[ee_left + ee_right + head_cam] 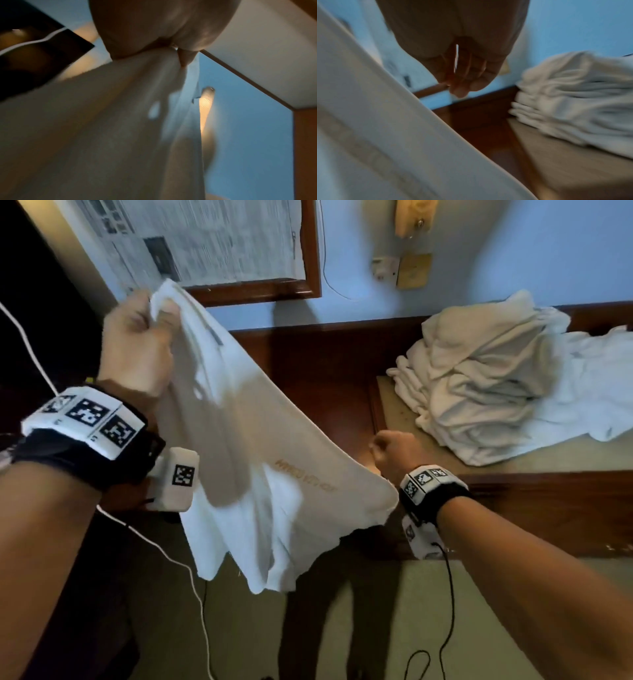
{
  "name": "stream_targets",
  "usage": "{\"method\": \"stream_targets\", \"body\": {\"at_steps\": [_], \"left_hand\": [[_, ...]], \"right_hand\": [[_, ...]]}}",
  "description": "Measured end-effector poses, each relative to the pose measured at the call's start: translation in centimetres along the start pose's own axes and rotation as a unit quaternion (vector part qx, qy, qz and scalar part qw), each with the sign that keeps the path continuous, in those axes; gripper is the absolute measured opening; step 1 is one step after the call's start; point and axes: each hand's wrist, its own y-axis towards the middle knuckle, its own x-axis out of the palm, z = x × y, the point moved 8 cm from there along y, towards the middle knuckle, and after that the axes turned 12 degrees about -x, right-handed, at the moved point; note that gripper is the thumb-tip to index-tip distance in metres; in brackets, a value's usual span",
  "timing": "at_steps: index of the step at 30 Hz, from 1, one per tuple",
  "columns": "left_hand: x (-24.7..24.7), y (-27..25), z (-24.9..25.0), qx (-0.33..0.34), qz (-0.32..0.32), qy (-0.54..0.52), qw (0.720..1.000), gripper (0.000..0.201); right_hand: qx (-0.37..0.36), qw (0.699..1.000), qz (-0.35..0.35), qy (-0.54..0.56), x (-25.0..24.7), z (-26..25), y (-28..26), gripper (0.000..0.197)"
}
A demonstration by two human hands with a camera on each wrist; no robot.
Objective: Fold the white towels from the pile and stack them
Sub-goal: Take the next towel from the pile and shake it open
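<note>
A: Head view is showing you lifting a thin white cloth towel (260, 460) with faint gold lettering; your left hand (137, 344) is pinching its top corner up high, in front of the framed sheet of newsprint (205, 244) on the blue wall.

B: And your right hand (394, 455)?

A: It is sitting in a fist just beside the towel's lower right corner. In the right wrist view its fingers (464, 75) are curling in on nothing, and the towel edge (385, 108) is passing apart from them, so you are gripping no cloth there.

B: How is the towel going to handle?

A: It is hanging limp and draping in soft folds, so judge it light, floppy and easily bunched. You are probably wanting the neighbouring corner of the same edge in your right hand, then pulling it taut before folding.

B: What is lying around you?

A: The heap of crumpled white towels (496, 385) is resting on the pale-topped wooden counter (513, 460) to your right, well apart from the hanging one. Bare counter is showing in front of the heap. A white cable (164, 553) and a black cable (445, 628) are trailing from your wrists below the towel; they could be snagging a swinging hem.
</note>
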Motion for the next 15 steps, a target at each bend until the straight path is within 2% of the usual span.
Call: {"method": "stream_targets", "body": {"at_steps": [1,3,5,7,10,12,15], "left_hand": [[1.6,-0.6,0.7,0.018,-0.041,0.023,0.999,0.028],[4.3,-1.6,1.7,0.043,-0.105,0.077,0.991,0.029],[6.0,-2.3,2.3,0.066,-0.143,0.128,0.979,0.03],[6.8,-2.8,2.8,0.086,-0.18,0.156,0.967,0.027],[6.6,-2.1,3.0,0.093,-0.218,0.14,0.961,0.024],[6.0,-1.5,3.2,0.104,-0.226,0.133,0.959,0.026],[4.8,-0.3,3.2,0.126,-0.208,0.14,0.96,0.031]], "right_hand": [[-0.068,0.993,0.045,0.084,-1.0,-3.8,0.8,0.011],[-0.179,0.956,0.073,0.22,-3.1,-11.3,1.5,0.011],[-0.228,0.911,0.077,0.335,-5.6,-17.1,1.8,0.013],[-0.247,0.88,0.095,0.395,-7.6,-20.2,2.5,0.011],[-0.243,0.887,0.106,0.377,-9.2,-22.0,3.9,0.03],[-0.241,0.886,0.082,0.388,-8.9,-22.8,4.2,0.031],[-0.181,0.874,0.014,0.451,-6.4,-22.7,3.6,0.023]]}}
